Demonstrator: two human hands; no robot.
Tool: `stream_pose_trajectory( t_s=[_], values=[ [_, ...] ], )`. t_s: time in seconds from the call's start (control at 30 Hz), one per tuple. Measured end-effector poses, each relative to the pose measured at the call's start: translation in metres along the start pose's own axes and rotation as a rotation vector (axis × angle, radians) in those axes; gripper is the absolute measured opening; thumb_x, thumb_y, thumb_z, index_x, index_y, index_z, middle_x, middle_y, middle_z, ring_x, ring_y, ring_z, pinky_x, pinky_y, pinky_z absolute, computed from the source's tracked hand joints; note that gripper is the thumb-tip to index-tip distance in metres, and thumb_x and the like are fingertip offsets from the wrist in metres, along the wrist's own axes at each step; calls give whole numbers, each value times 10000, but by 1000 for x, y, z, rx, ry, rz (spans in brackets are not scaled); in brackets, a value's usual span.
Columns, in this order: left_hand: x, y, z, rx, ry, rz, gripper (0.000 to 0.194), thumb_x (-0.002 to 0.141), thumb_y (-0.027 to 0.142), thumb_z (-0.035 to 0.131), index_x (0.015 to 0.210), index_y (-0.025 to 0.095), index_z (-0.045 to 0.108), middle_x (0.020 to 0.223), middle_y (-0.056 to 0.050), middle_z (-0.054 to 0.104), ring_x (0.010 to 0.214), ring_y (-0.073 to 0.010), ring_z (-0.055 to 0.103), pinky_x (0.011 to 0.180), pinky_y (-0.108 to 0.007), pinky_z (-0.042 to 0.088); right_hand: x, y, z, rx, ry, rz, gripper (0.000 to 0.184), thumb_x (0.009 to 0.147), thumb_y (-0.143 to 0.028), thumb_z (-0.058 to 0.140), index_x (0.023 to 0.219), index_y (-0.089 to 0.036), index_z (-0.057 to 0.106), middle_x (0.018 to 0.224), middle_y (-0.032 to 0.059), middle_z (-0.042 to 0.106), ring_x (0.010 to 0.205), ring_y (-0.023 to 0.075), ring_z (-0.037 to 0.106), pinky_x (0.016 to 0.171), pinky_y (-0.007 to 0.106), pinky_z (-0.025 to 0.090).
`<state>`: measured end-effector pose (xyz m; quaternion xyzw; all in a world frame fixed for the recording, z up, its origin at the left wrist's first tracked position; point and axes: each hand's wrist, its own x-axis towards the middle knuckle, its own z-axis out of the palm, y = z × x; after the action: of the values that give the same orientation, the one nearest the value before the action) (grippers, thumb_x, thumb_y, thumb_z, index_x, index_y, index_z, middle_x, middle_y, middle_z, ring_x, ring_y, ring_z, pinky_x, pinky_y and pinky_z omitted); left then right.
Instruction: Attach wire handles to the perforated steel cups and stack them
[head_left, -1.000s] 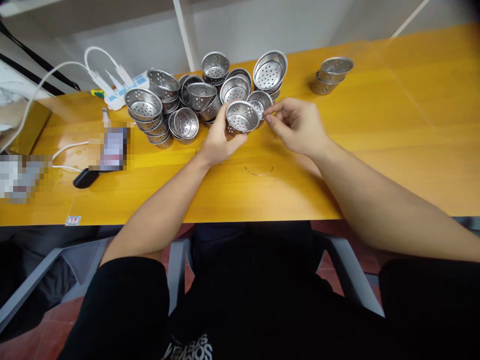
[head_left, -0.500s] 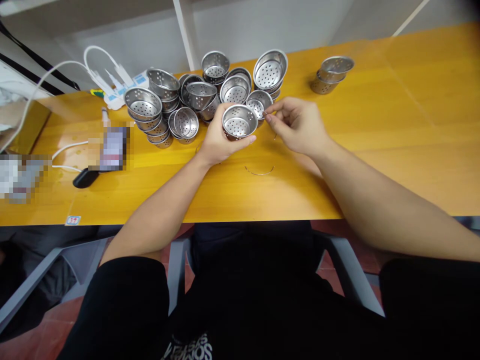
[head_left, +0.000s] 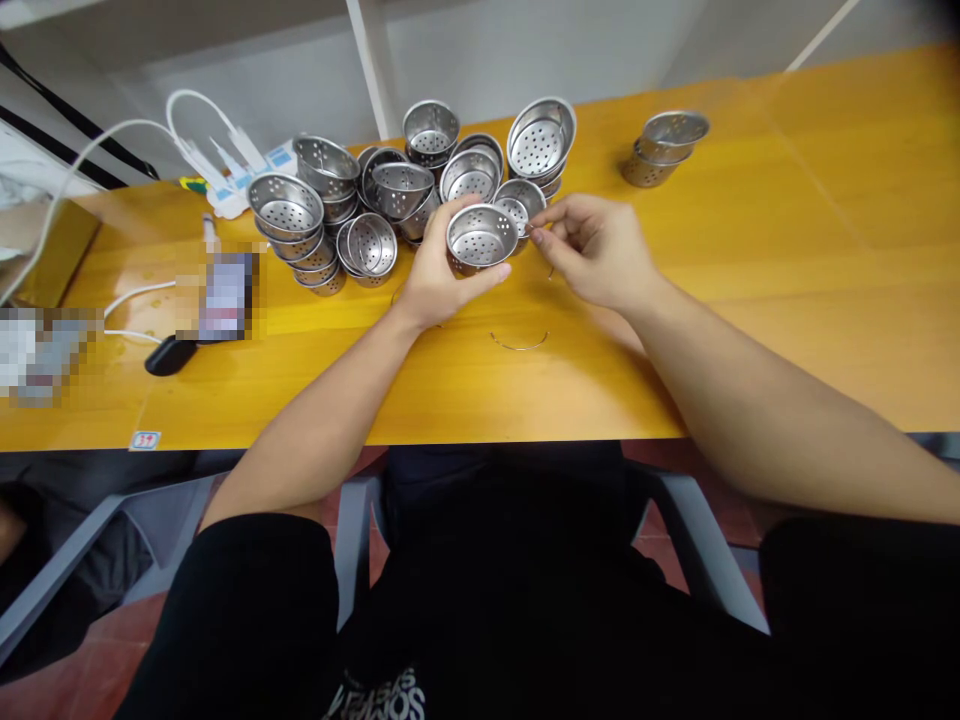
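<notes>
My left hand point(head_left: 436, 272) is wrapped round a perforated metal strainer cup point(head_left: 480, 240), its mouth tilted up towards me. Just right of the cup's rim, my right hand point(head_left: 592, 250) is closed in a pinch on a thin wire point(head_left: 551, 273); only short bits of the wire show below and beside the fingertips. On the table below the cup lies a curved wire point(head_left: 519, 348). Another perforated cup point(head_left: 519, 205) stands behind, between the two hands. A further wire is partly hidden by my left wrist.
Several stacks of perforated cups point(head_left: 285, 205) stand along the back of the yellow table point(head_left: 787, 330). Two nested cups point(head_left: 660, 150) stand at the back right. To the left are a power strip point(head_left: 240, 185) with white cables, a phone point(head_left: 226, 297) and a black plug-like object point(head_left: 171, 355).
The cup in my left hand has tipped slightly and shifted a little up and to the right. My right hand keeps nearly the same place and pinch.
</notes>
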<state>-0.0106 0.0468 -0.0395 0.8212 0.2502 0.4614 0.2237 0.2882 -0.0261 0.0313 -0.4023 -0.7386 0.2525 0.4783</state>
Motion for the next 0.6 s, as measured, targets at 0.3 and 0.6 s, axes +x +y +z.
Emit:
stream_pose_trajectory(
  t_s=[0.3, 0.6],
  values=[
    [1, -5, 0, -50, 60, -22, 1089, 952, 877, 1047, 1772, 349, 563, 1627, -117, 732, 1595, -394, 766, 1492, -699, 585, 0, 1, -2, 18, 0, 3, 742, 1056, -1062, 892, 1193, -333, 906, 770, 20, 698, 592, 216, 538, 568, 442, 528],
    [3, -9, 6, -65, 54, -10, 1071, 1060, 881, 912, 1865, 346, 452, 1785, -163, 693, 1684, -407, 770, 1500, -673, 614, 1, -1, -1, 31, 6, 5, 764, 1063, -1092, 841, 1192, -342, 900, 743, 18, 649, 592, 224, 517, 574, 439, 500]
  ],
)
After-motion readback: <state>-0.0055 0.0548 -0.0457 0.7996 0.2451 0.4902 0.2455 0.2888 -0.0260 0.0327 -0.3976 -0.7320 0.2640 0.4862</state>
